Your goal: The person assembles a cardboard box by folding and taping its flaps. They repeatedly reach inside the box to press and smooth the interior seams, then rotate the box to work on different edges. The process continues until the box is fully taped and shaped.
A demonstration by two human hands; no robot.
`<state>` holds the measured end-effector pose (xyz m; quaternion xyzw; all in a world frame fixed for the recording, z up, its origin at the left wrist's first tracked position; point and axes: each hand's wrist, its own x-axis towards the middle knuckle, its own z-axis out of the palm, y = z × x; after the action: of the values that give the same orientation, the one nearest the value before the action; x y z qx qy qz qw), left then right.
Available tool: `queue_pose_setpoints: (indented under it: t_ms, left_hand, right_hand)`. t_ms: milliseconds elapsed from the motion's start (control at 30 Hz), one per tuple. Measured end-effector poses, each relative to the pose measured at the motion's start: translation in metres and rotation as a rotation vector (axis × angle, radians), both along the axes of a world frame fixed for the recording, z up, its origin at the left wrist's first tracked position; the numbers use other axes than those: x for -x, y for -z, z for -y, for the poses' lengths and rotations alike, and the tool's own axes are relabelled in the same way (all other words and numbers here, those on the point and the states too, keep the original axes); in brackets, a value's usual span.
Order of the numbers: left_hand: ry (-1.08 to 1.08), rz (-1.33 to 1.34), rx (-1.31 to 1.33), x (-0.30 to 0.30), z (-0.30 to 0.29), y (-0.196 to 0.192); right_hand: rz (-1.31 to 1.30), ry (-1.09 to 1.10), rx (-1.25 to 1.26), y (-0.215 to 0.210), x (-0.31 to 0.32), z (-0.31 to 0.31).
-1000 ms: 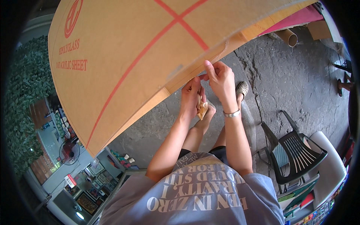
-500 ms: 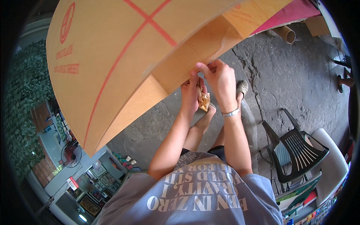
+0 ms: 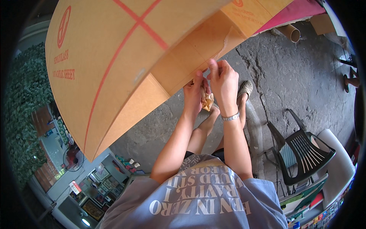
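A large flat cardboard box [image 3: 114, 65] with red crossing lines fills the upper left and stands tilted in front of me. My left hand [image 3: 193, 93] grips its lower edge and also holds a crumpled strip of brown tape [image 3: 207, 101]. My right hand [image 3: 224, 82], with a metal bracelet on the wrist, pinches at the box edge where a strip of brown tape peels away, right beside the left hand. My legs and sandalled feet show below the hands on the concrete floor.
A black plastic chair [image 3: 303, 150] stands at the right on the cracked concrete floor [image 3: 289, 80]. A cardboard tube [image 3: 291, 33] and a pink sheet [image 3: 293, 13] lie at the upper right. Shelves with small items [image 3: 95, 183] sit at the lower left, green foliage [image 3: 21, 114] at the far left.
The box has shifted left and turned, showing more of its side panels. Both hands moved slightly up along the edge, and the tape wad in my left hand stays bunched.
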<state>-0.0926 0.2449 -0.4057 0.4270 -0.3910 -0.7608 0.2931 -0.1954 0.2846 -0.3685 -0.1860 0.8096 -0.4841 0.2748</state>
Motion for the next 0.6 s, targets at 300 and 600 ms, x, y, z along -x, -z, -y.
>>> queue_pose_setpoints:
  t_ms: [300,600]
  left_hand:
    - [0.015,0.009,-0.024,0.001,0.002,0.001]
    - [-0.017,0.032,-0.023,0.002,0.001,0.002]
  right_hand:
    - [-0.137,0.033,0.092,0.000,0.003,-0.003]
    - [-0.307,0.046,0.193,0.005,0.038,-0.021]
